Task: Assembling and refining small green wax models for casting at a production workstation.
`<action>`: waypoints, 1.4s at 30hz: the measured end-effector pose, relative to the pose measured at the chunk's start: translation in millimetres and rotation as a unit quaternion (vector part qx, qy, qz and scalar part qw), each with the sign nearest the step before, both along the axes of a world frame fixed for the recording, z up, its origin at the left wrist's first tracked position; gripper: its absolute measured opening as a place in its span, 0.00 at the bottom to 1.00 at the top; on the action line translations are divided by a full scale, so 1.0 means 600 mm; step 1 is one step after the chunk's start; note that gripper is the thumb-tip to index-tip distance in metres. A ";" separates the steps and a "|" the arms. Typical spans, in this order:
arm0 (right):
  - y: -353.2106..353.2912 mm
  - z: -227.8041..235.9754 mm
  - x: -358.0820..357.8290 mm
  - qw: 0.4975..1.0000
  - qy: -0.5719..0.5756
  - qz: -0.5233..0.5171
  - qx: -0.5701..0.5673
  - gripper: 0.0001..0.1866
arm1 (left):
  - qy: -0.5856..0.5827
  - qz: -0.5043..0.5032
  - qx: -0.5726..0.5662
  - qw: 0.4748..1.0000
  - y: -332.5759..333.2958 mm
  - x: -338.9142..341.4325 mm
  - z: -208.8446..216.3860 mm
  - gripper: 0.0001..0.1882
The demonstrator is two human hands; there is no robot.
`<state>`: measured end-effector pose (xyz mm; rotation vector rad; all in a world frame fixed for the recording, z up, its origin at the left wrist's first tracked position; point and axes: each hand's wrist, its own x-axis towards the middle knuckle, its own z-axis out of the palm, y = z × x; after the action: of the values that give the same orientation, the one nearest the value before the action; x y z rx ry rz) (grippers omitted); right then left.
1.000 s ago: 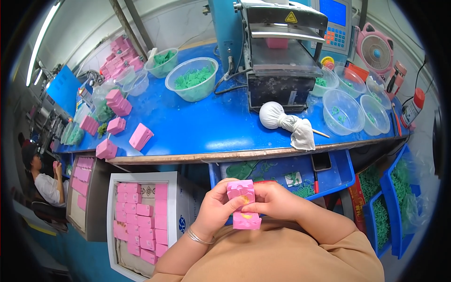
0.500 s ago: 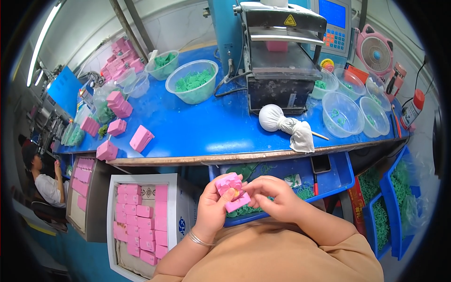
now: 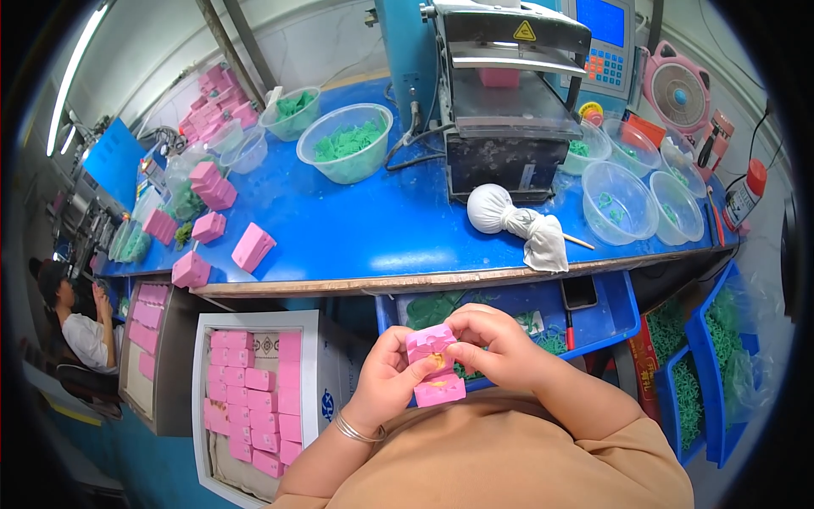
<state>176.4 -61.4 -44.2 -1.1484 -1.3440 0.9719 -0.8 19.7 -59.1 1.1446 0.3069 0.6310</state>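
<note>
Both hands are on a pink rubber mould (image 3: 441, 393) in front of my belly, above a blue drawer tray (image 3: 623, 327). My left hand (image 3: 392, 371) grips its left side, thumb laid across the front. From the right, my right hand (image 3: 496, 341) pinches its upper edge and side with thumb and fingers. The mould looks bent or parted across its middle, with a yellowish patch showing beside my left thumb. Green thin wax-like pieces (image 3: 551, 343) lie in the tray, partly hidden behind my hands.
A white box (image 3: 203, 399) of pink blocks stands lower left. On the blue bench (image 3: 365, 229) are a black press (image 3: 509, 161), a white cloth pouch (image 3: 489, 212), plastic bowls (image 3: 326, 165) and loose pink blocks (image 3: 254, 246). Blue bins (image 3: 721, 407) sit right. A person (image 3: 85, 327) sits far left.
The mould has turned more upright and shifted slightly right and down. My right hand has moved up from beside its lower part to grip its upper right side.
</note>
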 end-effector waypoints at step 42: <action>-0.005 0.000 -0.022 0.978 0.199 -0.005 -0.060 0.10 | 0.058 -0.006 0.048 0.997 -0.002 -0.002 0.023 0.18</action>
<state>163.5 -64.6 -43.9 -0.9817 -0.9667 1.2145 -2.1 18.4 -45.5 1.2777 0.3719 0.5751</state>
